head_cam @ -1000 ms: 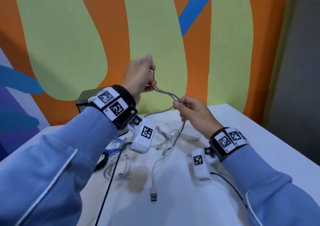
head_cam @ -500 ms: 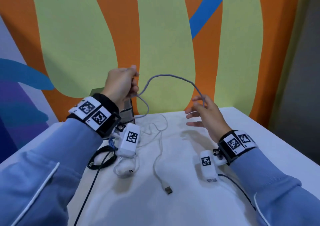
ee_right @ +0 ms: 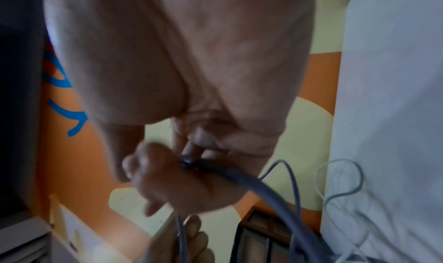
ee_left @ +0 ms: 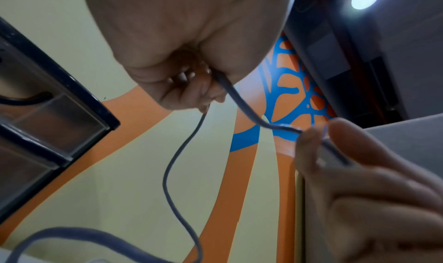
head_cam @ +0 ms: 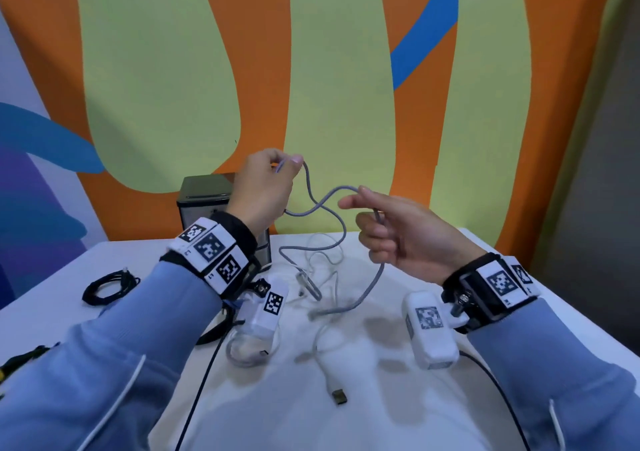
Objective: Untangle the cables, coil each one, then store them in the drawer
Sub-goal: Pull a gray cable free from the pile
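Observation:
A grey braided cable [head_cam: 378, 277] hangs between my two raised hands and trails down onto the white table [head_cam: 277, 423]. My left hand [head_cam: 289, 163] pinches it near one end, above the drawer unit [head_cam: 207, 201]. My right hand [head_cam: 363, 205] holds the cable a little to the right, between thumb and curled fingers, so a loop sags between the hands. In the left wrist view the cable [ee_left: 182, 153] drops from my left hand [ee_left: 203, 89]. The right wrist view shows my right hand [ee_right: 182, 159] curled round the cable [ee_right: 251, 183].
On the table lie a white cable with a USB plug [head_cam: 339, 397], a coiled white cable [head_cam: 242, 350] under my left wrist, and a coiled black cable [head_cam: 110, 286] at the left. A painted wall stands right behind the table.
My right hand, open half a second ago with the cable draped over it, has closed on the cable and moved left towards my left hand. The wide arc has become a small sagging loop.

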`<state>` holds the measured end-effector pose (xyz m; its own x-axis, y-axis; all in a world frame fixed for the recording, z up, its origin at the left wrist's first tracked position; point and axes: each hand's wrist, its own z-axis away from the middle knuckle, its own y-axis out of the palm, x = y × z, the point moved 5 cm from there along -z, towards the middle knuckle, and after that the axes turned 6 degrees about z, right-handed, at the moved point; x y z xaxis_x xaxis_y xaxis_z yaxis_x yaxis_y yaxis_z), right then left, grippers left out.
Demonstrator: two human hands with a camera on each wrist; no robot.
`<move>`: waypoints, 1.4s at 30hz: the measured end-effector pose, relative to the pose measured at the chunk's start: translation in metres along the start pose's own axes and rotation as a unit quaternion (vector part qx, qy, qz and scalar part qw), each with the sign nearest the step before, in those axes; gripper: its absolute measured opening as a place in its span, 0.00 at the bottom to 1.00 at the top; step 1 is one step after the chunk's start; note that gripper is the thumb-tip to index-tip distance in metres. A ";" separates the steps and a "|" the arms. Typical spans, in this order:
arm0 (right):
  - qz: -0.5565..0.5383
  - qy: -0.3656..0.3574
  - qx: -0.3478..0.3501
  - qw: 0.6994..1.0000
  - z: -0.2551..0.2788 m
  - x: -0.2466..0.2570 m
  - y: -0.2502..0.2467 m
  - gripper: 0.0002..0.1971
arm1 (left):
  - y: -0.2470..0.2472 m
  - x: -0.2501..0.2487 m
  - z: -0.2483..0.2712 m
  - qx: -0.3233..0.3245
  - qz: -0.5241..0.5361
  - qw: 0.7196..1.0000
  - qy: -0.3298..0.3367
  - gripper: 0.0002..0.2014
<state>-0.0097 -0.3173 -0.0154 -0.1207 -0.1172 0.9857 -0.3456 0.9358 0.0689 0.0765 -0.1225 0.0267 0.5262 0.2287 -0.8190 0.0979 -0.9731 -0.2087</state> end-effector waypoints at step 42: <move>0.256 -0.080 0.006 0.963 -0.015 0.016 0.010 0.19 | -0.013 0.018 0.028 -0.011 0.071 0.973 0.218 0.14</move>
<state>-0.0010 -0.3047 0.0032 -0.4196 0.3093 0.8534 -0.2121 0.8807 -0.4235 0.0613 -0.1045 -0.0005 0.8441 0.0625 -0.5326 0.0143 -0.9954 -0.0942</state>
